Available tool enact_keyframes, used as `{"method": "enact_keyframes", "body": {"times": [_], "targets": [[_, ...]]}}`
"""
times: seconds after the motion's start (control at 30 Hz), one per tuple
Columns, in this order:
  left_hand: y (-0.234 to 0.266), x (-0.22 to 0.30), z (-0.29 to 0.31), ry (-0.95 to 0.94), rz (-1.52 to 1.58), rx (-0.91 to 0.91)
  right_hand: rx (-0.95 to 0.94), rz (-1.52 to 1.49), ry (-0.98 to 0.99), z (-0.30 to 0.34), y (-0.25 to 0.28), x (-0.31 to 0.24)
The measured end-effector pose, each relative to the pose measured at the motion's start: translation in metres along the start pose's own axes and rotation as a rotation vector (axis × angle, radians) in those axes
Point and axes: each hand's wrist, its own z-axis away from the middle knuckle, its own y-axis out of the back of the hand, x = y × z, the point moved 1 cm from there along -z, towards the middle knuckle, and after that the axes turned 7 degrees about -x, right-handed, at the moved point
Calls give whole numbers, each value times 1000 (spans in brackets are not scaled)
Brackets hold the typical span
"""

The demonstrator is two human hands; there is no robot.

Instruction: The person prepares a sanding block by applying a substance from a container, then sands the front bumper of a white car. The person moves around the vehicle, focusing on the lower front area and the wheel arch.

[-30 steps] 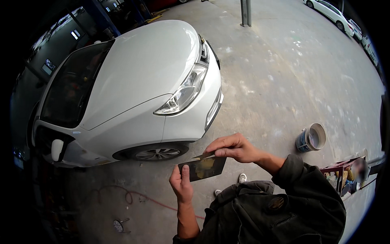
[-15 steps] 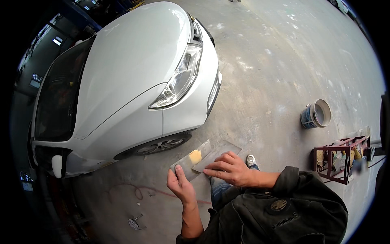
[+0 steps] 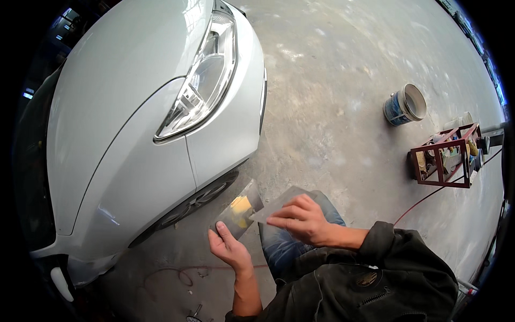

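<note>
My left hand [image 3: 232,248] grips one end of a flat grey plate [image 3: 229,216], thumb on top, fingers underneath. A patch of yellow putty [image 3: 241,204] lies on the plate, with a smaller smear nearer the hand. In my right hand [image 3: 304,221] is a thin, flat grey putty spreader [image 3: 274,206], pinched between thumb and fingers. Its corner is beside the plate's right edge; whether they touch I cannot tell. Both are held near the front wheel [image 3: 196,205] of a white car [image 3: 139,70], over the floor and my bent leg.
The car's headlight [image 3: 203,80] and bumper fill the upper left. On the concrete at right stand a bucket [image 3: 398,107] and a dark red metal rack [image 3: 439,161] holding several supplies. A thin red hose [image 3: 185,276] runs across the floor at lower left.
The view has moved closer to the car, and my knee is now bent beneath my hands. The spreader has drawn apart from the plate, and the putty patch has changed shape.
</note>
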Motion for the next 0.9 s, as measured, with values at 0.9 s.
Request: {"method": "enact_keyframes", "body": {"times": [0.9], "targets": [[-96,-319,12,-217,159,-147,127,73,306,176,-229,218]]}}
